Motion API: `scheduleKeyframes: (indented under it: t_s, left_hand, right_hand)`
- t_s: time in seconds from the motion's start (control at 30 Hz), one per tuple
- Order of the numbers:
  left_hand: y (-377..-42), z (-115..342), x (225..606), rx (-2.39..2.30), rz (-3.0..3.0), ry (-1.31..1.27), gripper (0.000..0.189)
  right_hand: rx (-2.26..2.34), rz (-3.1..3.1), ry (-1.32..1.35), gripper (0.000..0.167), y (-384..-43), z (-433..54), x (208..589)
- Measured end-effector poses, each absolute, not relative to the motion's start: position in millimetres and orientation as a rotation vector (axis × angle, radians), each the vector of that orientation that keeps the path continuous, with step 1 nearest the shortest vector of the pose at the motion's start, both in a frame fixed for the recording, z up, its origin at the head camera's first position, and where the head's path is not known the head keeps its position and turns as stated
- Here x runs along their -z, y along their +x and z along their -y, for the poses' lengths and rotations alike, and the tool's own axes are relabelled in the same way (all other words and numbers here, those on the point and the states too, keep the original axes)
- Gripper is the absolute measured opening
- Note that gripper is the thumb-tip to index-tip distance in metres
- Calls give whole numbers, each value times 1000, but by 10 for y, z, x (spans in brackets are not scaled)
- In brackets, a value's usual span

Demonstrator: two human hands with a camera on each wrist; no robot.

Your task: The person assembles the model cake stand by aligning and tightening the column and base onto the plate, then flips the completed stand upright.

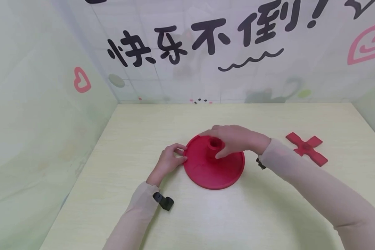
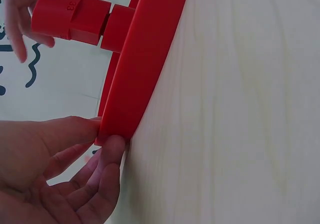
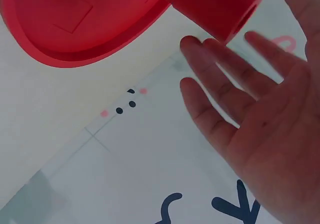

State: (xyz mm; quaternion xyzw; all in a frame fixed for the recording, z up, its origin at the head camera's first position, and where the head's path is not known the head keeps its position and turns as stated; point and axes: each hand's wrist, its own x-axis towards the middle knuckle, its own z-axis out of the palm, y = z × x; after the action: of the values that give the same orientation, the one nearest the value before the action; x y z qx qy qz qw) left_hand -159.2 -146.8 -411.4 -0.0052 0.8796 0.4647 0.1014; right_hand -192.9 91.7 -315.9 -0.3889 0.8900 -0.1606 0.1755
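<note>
A red round base [image 1: 217, 175] with a raised rim lies on the table, a hollow red post [image 1: 212, 151] standing upright at its middle. In the left wrist view the post [image 2: 72, 18] shows stepped sections and a small embossed number. My left hand [image 1: 169, 160] pinches the base's left edge, thumb at the top of the rim and fingers against its outer side. Over the base, my right hand [image 1: 235, 139] is spread around the post's upper end. In the right wrist view, that hand's fingers [image 3: 212, 116] are extended and apart beside the post, not curled round it.
To the right on the pale wooden table [image 1: 187, 222] lies a flat red cross-shaped piece [image 1: 306, 146] with flared arms. A printed fabric backdrop [image 1: 187, 80] rises behind the table, with another fabric side [image 1: 47, 132] at the left.
</note>
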Motion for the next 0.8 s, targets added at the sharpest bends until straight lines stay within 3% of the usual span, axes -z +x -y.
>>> scheduleKeyframes:
  t_s: [0.13,0.27,0.43,0.57,0.8]
  left_hand:
    - [-1589,1464,4102,-1383,-2592,-25,31]
    - [-1585,1461,4100,-1383,-2591,-27,32]
    - [-1581,1458,4097,-1391,-2584,-28,32]
    - [-1582,1458,4097,-1388,-2588,-29,32]
    - [-1577,1457,4102,-1395,-2573,-51,32]
  right_hand:
    - [519,-2452,-1225,54,-1943,-940,3142]
    - [490,-2501,-1179,42,-1960,-924,3160]
    - [427,-2592,-1010,54,-1943,-911,3185]
    - [495,-2521,-1113,64,-1941,-946,3173]
    - [509,-2477,-1204,44,-1939,-922,3168]
